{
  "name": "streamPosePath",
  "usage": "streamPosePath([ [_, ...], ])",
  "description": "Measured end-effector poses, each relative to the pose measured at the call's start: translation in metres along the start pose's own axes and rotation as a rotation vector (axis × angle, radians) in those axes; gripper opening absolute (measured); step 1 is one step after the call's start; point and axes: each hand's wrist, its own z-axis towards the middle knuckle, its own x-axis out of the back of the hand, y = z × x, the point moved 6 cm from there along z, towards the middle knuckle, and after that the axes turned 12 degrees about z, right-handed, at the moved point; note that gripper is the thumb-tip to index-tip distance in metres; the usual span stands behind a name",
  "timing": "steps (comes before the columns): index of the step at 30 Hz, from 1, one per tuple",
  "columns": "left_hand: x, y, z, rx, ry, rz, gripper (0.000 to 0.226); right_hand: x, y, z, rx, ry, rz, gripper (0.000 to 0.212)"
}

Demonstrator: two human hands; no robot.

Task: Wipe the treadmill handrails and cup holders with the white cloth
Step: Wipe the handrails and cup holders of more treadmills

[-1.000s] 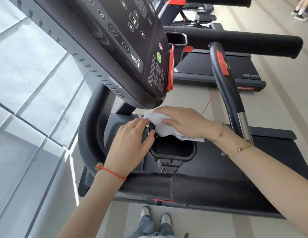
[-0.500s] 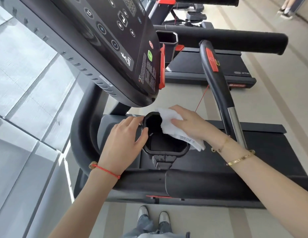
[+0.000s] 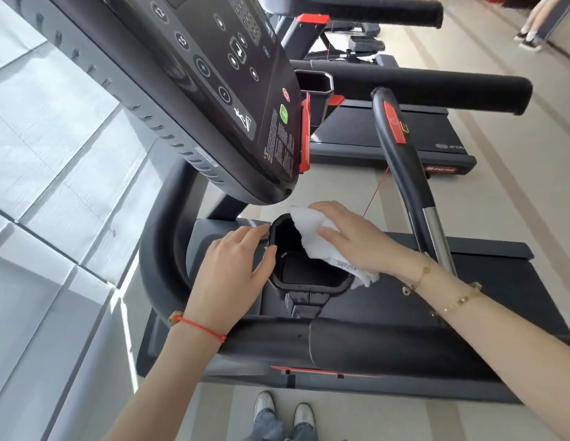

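gym floor, pale, with a row of treadmills; item viewed from above, beside the near machine. right hand (image 3: 353, 241): fingers fairly flat, thumb tucked along the edge, pressing the white cloth (image 3: 318, 241) onto the far-right rim of the cup holder (image 3: 309, 283). cloth draped over that rim, part hanging inside, its tail trailing toward the wrist. left hand (image 3: 234, 268): relaxed, fingertips touching the holder's left rim, steadying, gripping nothing. holder's opening lay just left of and below the cloth hand, between the two hands; right hand the nearer to its interior. padded handrail (image 3: 357, 346) ran crosswise, nearer the body than both hands. against half a second earlier: cloth sat slightly further along the far rim, more of the opening exposed; left hand placement unchanged.
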Motion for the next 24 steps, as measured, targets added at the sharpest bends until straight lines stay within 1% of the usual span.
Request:
streamPosePath([
  [3, 0.002, 0.001, -0.009, 0.003, -0.01, 0.009, 0.036, -0.003, -0.007, 0.023, 0.125, -0.132, -0.155, 0.042],
  [8, 0.006, -0.001, -0.023, 0.03, 0.02, -0.005, 0.03, -0.018, -0.033, 0.036, 0.307, -0.194, -0.285, 0.037],
  [10, 0.008, -0.002, -0.026, 0.043, 0.043, -0.002, 0.028, -0.021, -0.038, 0.035, 0.351, -0.193, -0.31, 0.035],
  [11, 0.008, -0.003, -0.026, 0.052, 0.054, -0.002, 0.027, -0.019, -0.037, 0.034, 0.337, -0.174, -0.313, 0.035],
  [13, 0.009, -0.004, -0.027, 0.06, 0.056, -0.005, 0.029, -0.012, -0.026, 0.028, 0.228, -0.107, -0.271, 0.036],
  [16, 0.007, -0.003, -0.026, 0.044, 0.036, 0.001, 0.034, -0.001, -0.002, 0.01, 0.005, 0.003, -0.095, 0.038],
  [18, 0.006, 0.0, -0.025, 0.02, 0.019, 0.012, 0.036, -0.002, 0.007, -0.008, -0.12, 0.078, 0.021, 0.044],
  [20, 0.005, 0.002, -0.025, 0.006, 0.013, 0.014, 0.038, -0.011, 0.011, -0.028, -0.193, 0.148, 0.146, 0.053],
  [22, 0.005, 0.002, -0.025, 0.01, 0.006, 0.013, 0.039, -0.024, 0.012, -0.045, -0.236, 0.204, 0.254, 0.056],
  [24, 0.004, 0.001, -0.025, 0.01, -0.003, 0.013, 0.041, -0.03, 0.013, -0.053, -0.276, 0.21, 0.278, 0.056],
])
